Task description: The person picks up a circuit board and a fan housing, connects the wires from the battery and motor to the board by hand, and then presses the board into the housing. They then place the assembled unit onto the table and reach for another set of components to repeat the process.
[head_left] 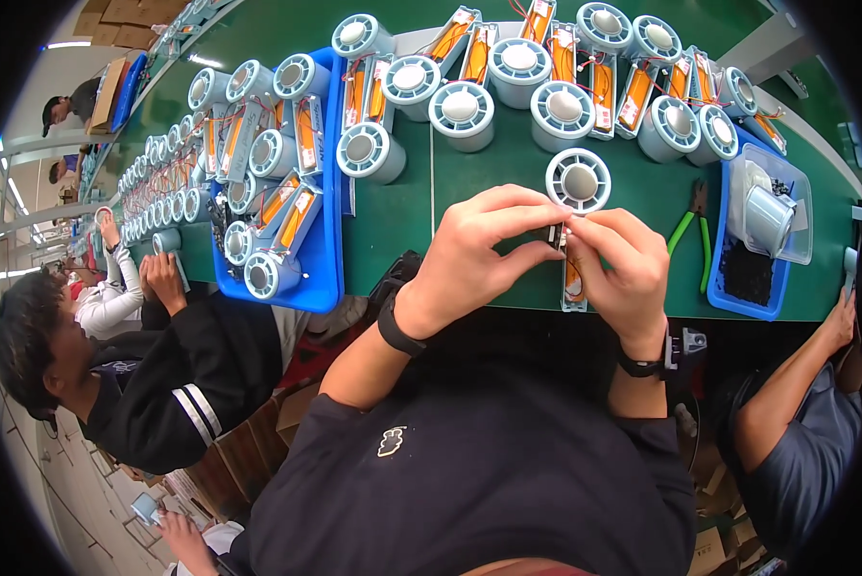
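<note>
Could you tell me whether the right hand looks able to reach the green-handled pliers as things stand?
Likely yes: the green-handled pliers lie just right of the right hand on the tabletop, with nothing visible between, though that hand is busy with a small part.

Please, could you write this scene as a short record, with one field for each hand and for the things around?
Left hand: thumb and fingers around a small dark part
Right hand: fingertips beside that part; grip partly hidden
Just beyond hands: round-grilled light blue unit
Right of hands: green-handled pliers; blue bin with black pieces
Left of hands: blue tray of similar units
Surface: green table
</note>
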`<action>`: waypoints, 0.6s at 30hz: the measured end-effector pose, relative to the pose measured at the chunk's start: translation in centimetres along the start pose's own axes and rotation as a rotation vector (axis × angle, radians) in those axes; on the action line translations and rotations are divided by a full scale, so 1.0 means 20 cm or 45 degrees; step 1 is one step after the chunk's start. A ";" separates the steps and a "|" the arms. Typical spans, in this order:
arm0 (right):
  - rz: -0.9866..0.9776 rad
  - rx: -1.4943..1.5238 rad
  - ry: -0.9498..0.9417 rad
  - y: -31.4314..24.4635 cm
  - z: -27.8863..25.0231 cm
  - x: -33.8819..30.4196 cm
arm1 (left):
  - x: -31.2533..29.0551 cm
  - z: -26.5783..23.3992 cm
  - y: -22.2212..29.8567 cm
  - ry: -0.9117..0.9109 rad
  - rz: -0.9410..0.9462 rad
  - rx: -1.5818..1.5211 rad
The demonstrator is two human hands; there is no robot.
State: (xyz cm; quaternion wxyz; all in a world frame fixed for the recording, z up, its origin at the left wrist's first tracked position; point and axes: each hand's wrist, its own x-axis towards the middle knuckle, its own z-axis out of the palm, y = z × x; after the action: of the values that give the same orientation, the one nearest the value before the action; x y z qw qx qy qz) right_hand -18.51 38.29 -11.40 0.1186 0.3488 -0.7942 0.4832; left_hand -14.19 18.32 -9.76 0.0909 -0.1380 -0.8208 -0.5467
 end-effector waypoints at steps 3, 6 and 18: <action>-0.021 0.017 -0.058 -0.01 -0.01 0.01 | 0.00 -0.01 -0.01 -0.018 0.018 0.013; -0.032 0.005 -0.098 -0.02 -0.03 0.03 | 0.00 0.00 -0.02 -0.012 0.050 0.057; -0.096 -0.072 -0.166 -0.03 -0.06 0.05 | 0.00 0.00 -0.04 -0.016 0.129 0.111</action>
State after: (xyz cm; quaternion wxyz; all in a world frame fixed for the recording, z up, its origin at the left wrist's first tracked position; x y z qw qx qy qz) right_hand -18.96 38.66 -9.88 0.0944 0.4057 -0.7999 0.4321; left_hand -14.55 18.08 -10.49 0.1193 -0.1788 -0.8364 -0.5042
